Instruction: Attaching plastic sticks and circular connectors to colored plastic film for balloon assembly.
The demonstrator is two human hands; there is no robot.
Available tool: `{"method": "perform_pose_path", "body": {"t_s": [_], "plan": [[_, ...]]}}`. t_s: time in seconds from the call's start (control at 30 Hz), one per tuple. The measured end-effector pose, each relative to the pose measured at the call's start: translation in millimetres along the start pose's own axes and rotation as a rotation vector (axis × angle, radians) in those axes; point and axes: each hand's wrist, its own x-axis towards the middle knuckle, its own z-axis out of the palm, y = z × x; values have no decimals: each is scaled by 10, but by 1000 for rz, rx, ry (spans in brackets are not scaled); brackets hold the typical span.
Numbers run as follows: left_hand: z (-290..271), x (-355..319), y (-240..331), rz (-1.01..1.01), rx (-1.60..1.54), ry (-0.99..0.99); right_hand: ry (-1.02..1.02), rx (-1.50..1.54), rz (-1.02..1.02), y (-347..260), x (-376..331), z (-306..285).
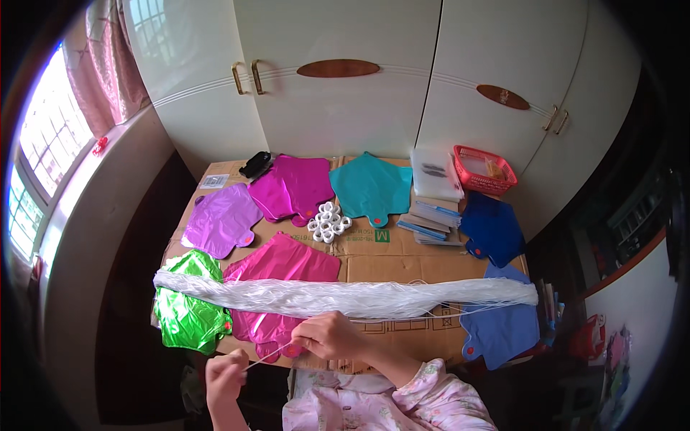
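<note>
The white string [269, 354] should be very light and limp: it looks soft, and probably keeps a line only while pulled from both ends. It may slip if the pinch loosens, and a lone strand seems likelier to tangle than to break. The best hold is a firm pinch close to each end of the held stretch. The left hand [226, 375] is closed on its left, nearer end, and the right hand [332, 336] pinches the right, farther end; between them it runs thin, pale and nearly straight. It is at the near edge of the bench [395, 262], by the tabbed end of the pink foil sheet [284, 262]. Whether the right fingers also touch that tab is hard to tell. Just beyond, a loose bundle of white strands [345, 296] stretches from the green foil sheet [190, 320] on the left to the pale blue foil sheet [503, 330] on the right.
</note>
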Motion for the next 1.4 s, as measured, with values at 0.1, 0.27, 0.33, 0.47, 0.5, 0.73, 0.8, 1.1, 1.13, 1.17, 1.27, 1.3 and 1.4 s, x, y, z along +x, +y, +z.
{"method": "perform_pose_path", "body": {"t_s": [0.1, 0.27, 0.33, 0.47, 0.5, 0.73, 0.8, 1.1, 1.13, 1.17, 1.27, 1.3, 1.4], "plan": [[146, 19, 18, 167, -502, 194, 20, -2, 56, 64, -84, -89], [123, 196, -87, 166, 1284, 425, 32, 29, 54, -40, -127, -211], [51, 163, -78, 37, 1190, 228, 41, 18, 36, -57, -116, -309], [-11, 4, -66, -190, 133, 146, 52, -13, 37, 63, -140, -404], [34, 22, -104, -78, -161, 115, 42, -22, 32, 59, -138, -383], [233, 172, -210, -19, -44, 378, 19, -42, -4, 34, -113, -275], [125, 72, -213, -116, -42, 289, 10, -83, -4, 64, -125, -343], [308, 369, -207, 2, -331, 521, -25, 7, 26, -7, -188, -366], [308, 355, -199, -63, -269, 503, -29, 18, 17, -47, -179, -379], [306, 326, -189, -128, -207, 485, -34, 28, 9, -62, -174, -392], [278, 205, -145, -308, -23, 426, -22, -50, 16, 22, -175, -534], [258, 154, -135, -369, 39, 406, -3, -50, 6, 67, -173, -571], [82, 165, -321, 84, -499, -18, 6, -82, 19, 177, -211, -554]]}}
